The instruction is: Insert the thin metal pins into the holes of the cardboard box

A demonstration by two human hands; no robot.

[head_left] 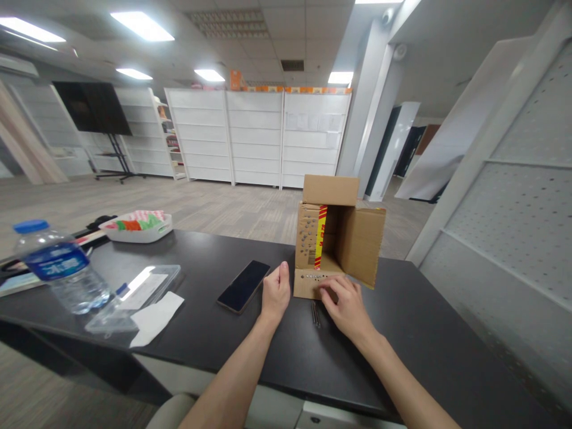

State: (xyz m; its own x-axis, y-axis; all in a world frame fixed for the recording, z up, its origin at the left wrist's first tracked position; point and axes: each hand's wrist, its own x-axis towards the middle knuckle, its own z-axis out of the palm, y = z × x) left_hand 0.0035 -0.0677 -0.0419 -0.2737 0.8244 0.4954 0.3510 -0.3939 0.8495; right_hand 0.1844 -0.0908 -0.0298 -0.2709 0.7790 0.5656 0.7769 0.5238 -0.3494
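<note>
- Left hand (276, 293), fingers together and holding nothing, rests on the black table (424, 333) just left of the cardboard box (336, 238).
- Thin dark rods (315, 313) lie between both hands, long axis pointing toward the person.
- Right hand (346, 304), fingers spread slightly, presses the box's lowered front flap (313, 284); this hand is nearer the box.

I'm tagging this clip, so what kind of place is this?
Probably a shop or showroom being fitted out: rows of bare white shelving units, a pegboard panel at right, and a dark table with an open cardboard box.
</note>
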